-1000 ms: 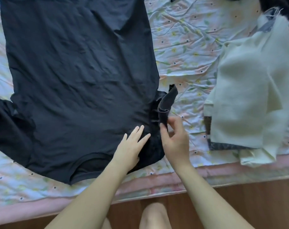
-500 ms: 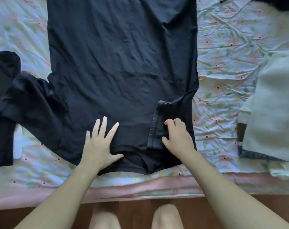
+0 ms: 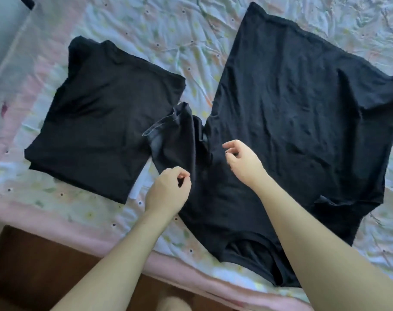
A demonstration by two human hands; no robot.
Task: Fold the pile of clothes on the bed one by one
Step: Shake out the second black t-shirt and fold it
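A black T-shirt (image 3: 299,122) lies spread flat on the bed, its neck opening (image 3: 254,245) toward me at the near edge. Its left sleeve (image 3: 175,138) is bunched and creased, with a pale hem showing. My left hand (image 3: 168,191) is at the sleeve's lower edge with thumb and fingertips curled together; whether they pinch the cloth is unclear. My right hand (image 3: 242,162) hovers over the shirt's shoulder just right of the sleeve, its fingers loosely curled and holding nothing. The shirt's right sleeve is folded in at the right (image 3: 352,205).
A folded black garment (image 3: 105,113) lies on the bed just left of the sleeve. The floral sheet (image 3: 159,32) has a pink border (image 3: 63,223) along the near edge, with wooden floor (image 3: 29,265) below. A pale translucent panel (image 3: 13,48) stands at the far left.
The view has swung left, bringing the folded black garment in and the cream clothes out of sight. Both hands left the shirt's right side and neck and now sit by the left sleeve.
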